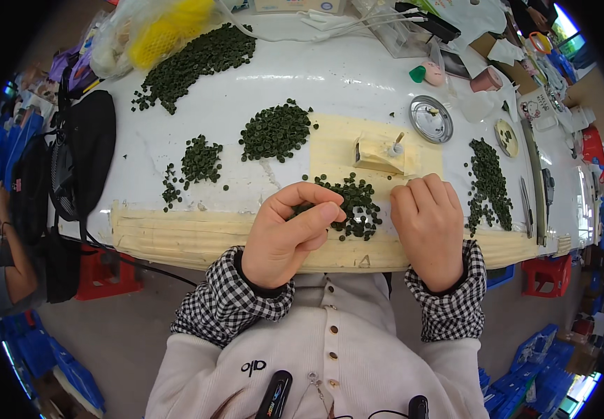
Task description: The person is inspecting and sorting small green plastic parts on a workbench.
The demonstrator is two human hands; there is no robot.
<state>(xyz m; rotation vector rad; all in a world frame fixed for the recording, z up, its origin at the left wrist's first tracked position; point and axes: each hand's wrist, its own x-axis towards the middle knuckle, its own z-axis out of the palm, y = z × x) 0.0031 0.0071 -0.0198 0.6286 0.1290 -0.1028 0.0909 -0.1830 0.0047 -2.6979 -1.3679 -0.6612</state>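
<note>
My left hand (284,234) is at the table's near edge, thumb and index finger pinched together; whatever may be between them is too small to make out. To its right, my right hand (429,230) has its back up and its fingers curled down, hiding what they may hold. Between and partly behind the hands lies a loose pile of small dark green round pieces (359,209). Just beyond that pile stands a small cream block (382,155) with a little white pot and a thin stick on top, on yellowish tape.
More green pieces lie in piles at centre (276,130), far left (200,59), left (202,159) and right (489,185). A round metal lid (431,119), a small dish (506,137) and tweezers (527,206) are at right. A black bag (89,150) hangs over the left edge.
</note>
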